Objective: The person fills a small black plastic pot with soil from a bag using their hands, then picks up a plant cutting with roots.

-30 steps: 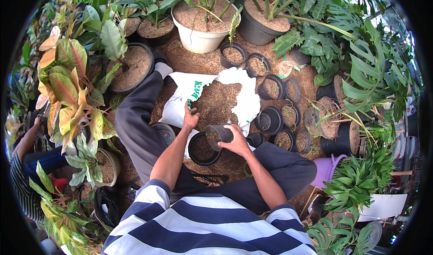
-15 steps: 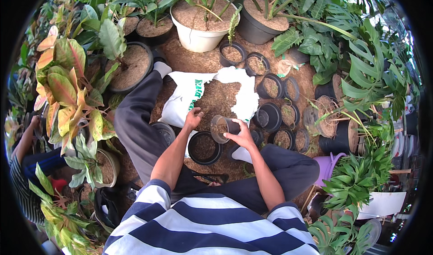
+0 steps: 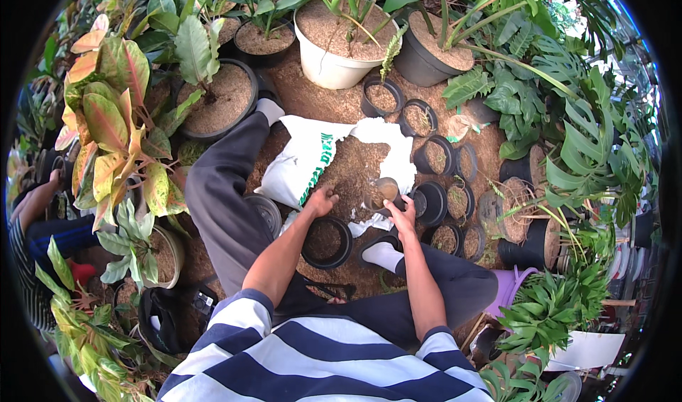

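Observation:
My right hand (image 3: 403,216) grips a small clear plastic cup (image 3: 383,191) from its right side, over the torn mouth of a white sack (image 3: 295,162). Brown, crumbly planting mix (image 3: 349,164) lies spread in the sack's opening. Brown shows in or through the cup; I cannot tell how much it holds. At the near left edge of the mix is my left hand (image 3: 322,201), fingers loosely bent and apart, no object visible in it. Just below both hands stands a black round pot (image 3: 327,242) with brown material inside.
Several small black pots (image 3: 435,154) cluster right of the sack. A large white pot (image 3: 334,64) and a dark grey pot (image 3: 426,61) with plants stand beyond it. Leafy plants (image 3: 114,132) crowd the left. A purple bucket (image 3: 511,288) sits by my right knee. Another person's arm (image 3: 39,203) shows far left.
My right hand has carried the cup away from above the black pot, rightward and farther over the mix. The left hand has drawn slightly nearer. The whole view has shifted a little.

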A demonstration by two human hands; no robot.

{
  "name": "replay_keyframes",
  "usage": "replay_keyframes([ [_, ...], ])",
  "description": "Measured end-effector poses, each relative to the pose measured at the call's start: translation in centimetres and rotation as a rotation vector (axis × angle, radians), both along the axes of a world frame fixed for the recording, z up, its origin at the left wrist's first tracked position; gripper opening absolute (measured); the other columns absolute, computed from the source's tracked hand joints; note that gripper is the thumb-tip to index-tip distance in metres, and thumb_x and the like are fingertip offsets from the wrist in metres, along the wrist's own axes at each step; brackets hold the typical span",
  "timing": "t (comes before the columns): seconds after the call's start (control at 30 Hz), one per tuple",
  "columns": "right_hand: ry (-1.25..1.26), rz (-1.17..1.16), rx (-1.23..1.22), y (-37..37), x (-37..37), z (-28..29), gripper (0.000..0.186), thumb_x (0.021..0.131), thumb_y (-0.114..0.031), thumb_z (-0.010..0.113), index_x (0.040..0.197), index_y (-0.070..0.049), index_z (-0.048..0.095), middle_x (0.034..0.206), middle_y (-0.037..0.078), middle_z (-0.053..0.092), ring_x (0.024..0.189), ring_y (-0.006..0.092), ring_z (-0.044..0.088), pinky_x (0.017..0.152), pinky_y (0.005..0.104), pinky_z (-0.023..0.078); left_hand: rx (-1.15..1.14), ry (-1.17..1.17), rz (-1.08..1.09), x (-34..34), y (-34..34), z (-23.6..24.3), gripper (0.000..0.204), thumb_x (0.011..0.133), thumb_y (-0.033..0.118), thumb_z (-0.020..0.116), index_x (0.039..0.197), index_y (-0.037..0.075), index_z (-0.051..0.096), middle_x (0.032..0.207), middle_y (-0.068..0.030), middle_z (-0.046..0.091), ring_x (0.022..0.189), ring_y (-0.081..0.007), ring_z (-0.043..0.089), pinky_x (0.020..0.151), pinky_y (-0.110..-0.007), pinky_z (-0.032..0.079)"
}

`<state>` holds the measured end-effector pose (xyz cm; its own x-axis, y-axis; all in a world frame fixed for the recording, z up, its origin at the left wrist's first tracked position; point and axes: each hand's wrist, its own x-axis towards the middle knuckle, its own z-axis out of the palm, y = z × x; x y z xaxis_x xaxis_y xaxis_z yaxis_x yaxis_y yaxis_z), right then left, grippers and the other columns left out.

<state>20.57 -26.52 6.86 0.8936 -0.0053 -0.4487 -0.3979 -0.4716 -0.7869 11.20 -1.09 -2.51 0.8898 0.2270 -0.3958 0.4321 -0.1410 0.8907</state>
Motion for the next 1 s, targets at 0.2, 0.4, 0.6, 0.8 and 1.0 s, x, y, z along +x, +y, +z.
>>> replay_keyframes([
  [0.2, -0.400, 0.094, -0.480, 1.7, 6.5, -1.7, 0.080, 0.062, -0.032, 0.084, 0.128, -0.008, 0.045, 0.131, 0.022, 0.041, 0.121, 0.0373, 0.043, 0.102, 0.0438, 0.039, -0.053, 0.025, 0.067, 0.2, 0.0, -2.4, 0.056, 0.085, 0.029, 0.065, 0.131, 0.001, 0.049, 0.126, -0.0248, 0.056, 0.117, -0.0343, 0.056, 0.099, -0.038, 0.044],
  [0.4, -0.397, 0.182, -0.660, 6.1, 13.0, -2.1, 0.080, 0.066, -0.029, 0.081, 0.134, -0.019, 0.039, 0.145, 0.023, 0.023, 0.128, 0.0436, 0.034, 0.102, 0.0484, 0.039, 0.255, -0.131, 0.144, 0.6, 0.3, -3.2, 0.057, 0.088, 0.030, 0.060, 0.134, 0.001, 0.044, 0.139, -0.0279, 0.041, 0.131, -0.0389, 0.039, 0.108, -0.041, 0.033],
  [0.6, -0.389, 0.171, -0.692, 9.6, 14.5, -5.2, 0.083, 0.064, -0.022, 0.083, 0.134, -0.020, 0.038, 0.147, 0.022, 0.019, 0.130, 0.0436, 0.030, 0.103, 0.0479, 0.039, 0.289, 0.109, 0.145, 0.9, 0.7, -2.8, 0.076, 0.093, 0.044, 0.049, 0.145, -0.004, 0.023, 0.144, -0.0309, 0.033, 0.133, -0.0429, 0.033, 0.111, -0.043, 0.026],
  [0.8, -0.432, 0.385, -0.617, 9.8, 12.3, -5.0, 0.084, 0.061, -0.016, 0.083, 0.133, -0.022, 0.040, 0.147, 0.020, 0.019, 0.133, 0.0429, 0.025, 0.102, 0.0471, 0.041, 0.238, 0.181, 0.093, 0.9, 0.3, -4.4, 0.078, 0.094, 0.053, 0.040, 0.147, -0.002, 0.021, 0.137, -0.0338, 0.040, 0.126, -0.0452, 0.042, 0.106, -0.044, 0.032],
  [1.0, -0.325, 0.565, -0.496, 9.6, 8.9, -3.5, 0.080, 0.060, -0.017, 0.082, 0.131, -0.022, 0.044, 0.147, 0.017, 0.022, 0.132, 0.0409, 0.029, 0.106, 0.0454, 0.037, 0.172, 0.146, 0.087, 0.6, 0.7, -4.4, 0.080, 0.093, 0.057, 0.039, 0.146, -0.001, 0.024, 0.132, -0.0341, 0.045, 0.125, -0.0450, 0.044, 0.106, -0.044, 0.033],
])
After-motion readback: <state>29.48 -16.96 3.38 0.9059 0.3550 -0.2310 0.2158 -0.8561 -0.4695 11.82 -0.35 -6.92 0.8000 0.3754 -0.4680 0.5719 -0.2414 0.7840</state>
